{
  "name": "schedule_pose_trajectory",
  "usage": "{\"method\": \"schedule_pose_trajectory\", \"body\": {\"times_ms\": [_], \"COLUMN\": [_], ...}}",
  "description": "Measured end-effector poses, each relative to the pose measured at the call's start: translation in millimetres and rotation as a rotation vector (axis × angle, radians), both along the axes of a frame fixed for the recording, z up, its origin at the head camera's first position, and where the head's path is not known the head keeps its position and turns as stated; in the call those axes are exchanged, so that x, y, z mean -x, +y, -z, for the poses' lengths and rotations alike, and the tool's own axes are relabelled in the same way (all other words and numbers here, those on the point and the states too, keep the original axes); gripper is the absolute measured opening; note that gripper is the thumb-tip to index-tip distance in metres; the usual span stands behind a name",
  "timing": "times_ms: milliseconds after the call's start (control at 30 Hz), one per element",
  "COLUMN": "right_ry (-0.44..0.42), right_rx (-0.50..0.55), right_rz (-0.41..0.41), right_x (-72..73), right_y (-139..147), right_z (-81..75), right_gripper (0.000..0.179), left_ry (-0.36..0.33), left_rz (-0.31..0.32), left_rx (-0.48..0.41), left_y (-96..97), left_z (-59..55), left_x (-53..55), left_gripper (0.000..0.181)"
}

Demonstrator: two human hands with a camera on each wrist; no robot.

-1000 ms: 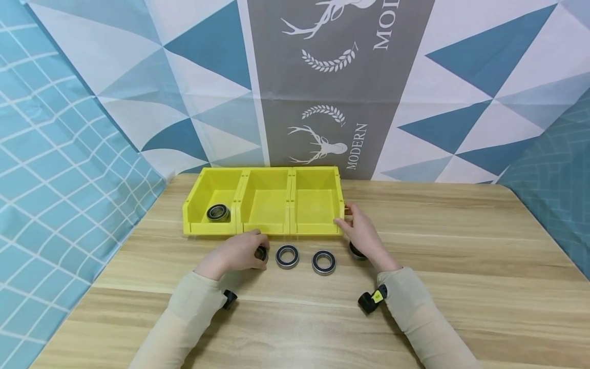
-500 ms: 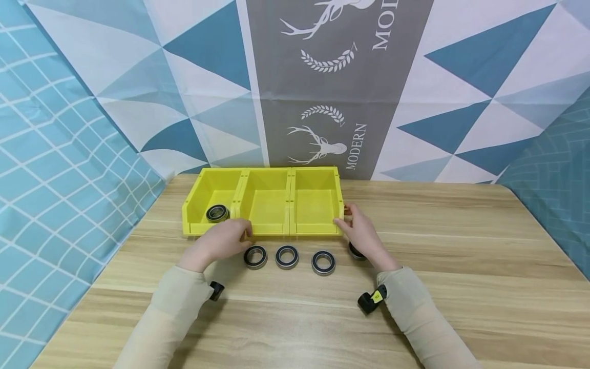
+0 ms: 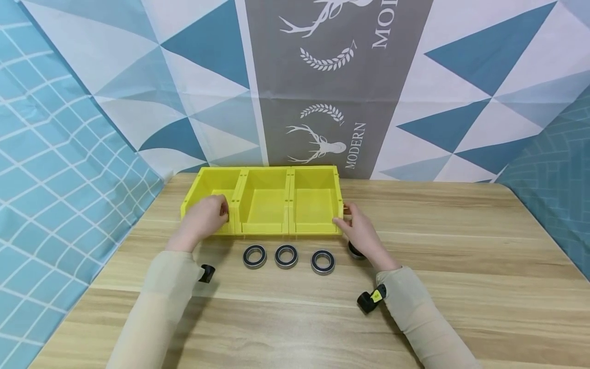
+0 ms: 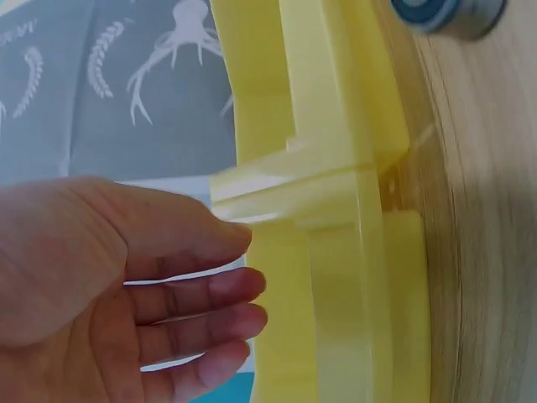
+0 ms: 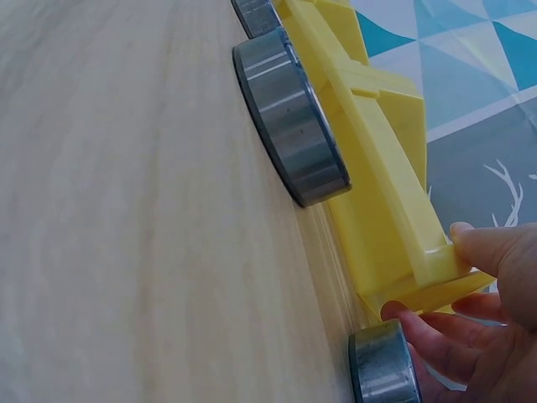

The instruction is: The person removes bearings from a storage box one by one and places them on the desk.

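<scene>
My right hand [image 3: 364, 237] pinches the right end of the yellow bins [image 3: 265, 228], presumably to steady them, while my left hand [image 3: 201, 218], fingers loosely curved around nothing visible, hovers over the left bin [image 3: 217, 182], beyond the nearer bearings [image 3: 286, 265].

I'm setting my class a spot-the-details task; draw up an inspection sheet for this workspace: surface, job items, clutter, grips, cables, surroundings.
Surface: light wood-grain table.
Job items: three yellow bins in a row; three rings lie flat in front, and a fourth ring shows only in part in the head view.
Clutter: nothing seen.
Left grip: fingers loosely curled at the left bin, nothing seen held; it hides part of that bin.
Right grip: pinches the right bin at its outer side, near the front.
Cables: nothing seen.
Surroundings: patterned wall covering behind the table, with blue triangles and deer prints.
</scene>
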State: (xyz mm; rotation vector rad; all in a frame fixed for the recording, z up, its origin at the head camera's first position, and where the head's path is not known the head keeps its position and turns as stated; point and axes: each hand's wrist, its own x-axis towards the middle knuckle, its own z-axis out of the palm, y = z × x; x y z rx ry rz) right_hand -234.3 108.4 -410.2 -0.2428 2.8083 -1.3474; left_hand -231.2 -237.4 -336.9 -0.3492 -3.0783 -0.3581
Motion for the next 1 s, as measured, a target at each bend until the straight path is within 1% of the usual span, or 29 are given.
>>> {"method": "schedule_pose_trajectory", "body": {"times_ms": [100,300,467,567,667,733,867,1000], "right_ry": [-0.007,-0.005,-0.005,-0.003,0.0,-0.001,-0.005,0.002], "right_rx": [0.003,0.0,-0.004,-0.004,0.0,0.005,0.01,0.006], "right_rz": [0.003,0.002,0.007,0.005,0.004,0.005,0.003,-0.003], "right_x": [1.0,0.4,0.0,-0.2,-0.3,-0.5,-0.1,0.7], "right_y": [0,0,0,-1,-1,-2,-1,0], "right_z": [0.4,0.0,0.3,0.1,-0.2,-0.5,-0.6,-0.1], "right_gripper": [0.057,0.057,0.057,0.057,0.057,0.057,0.057,0.057], "left_ry": [-0.003,-0.004,-0.016,-0.037,-0.073,-0.096,-0.136,-0.159], "left_rz": [-0.032,-0.064,-0.098,-0.108,-0.111,-0.117,-0.13,-0.133], "left_rx": [-0.002,0.005,-0.002,0.022,0.049,0.052,0.016,-0.009], "left_y": [-3.7,-9.8,-11.8,-11.7,-12.3,-13.2,-13.9,-12.9], "left_z": [0.8,7.1,12.7,16.5,21.1,24.1,26.5,25.3], "left_x": [6.2,16.5,21.5,23.4,24.8,25.8,27.2,28.6], "left_gripper": [0.011,0.023,0.03,0.035,0.042,0.046,0.048,0.043]}}
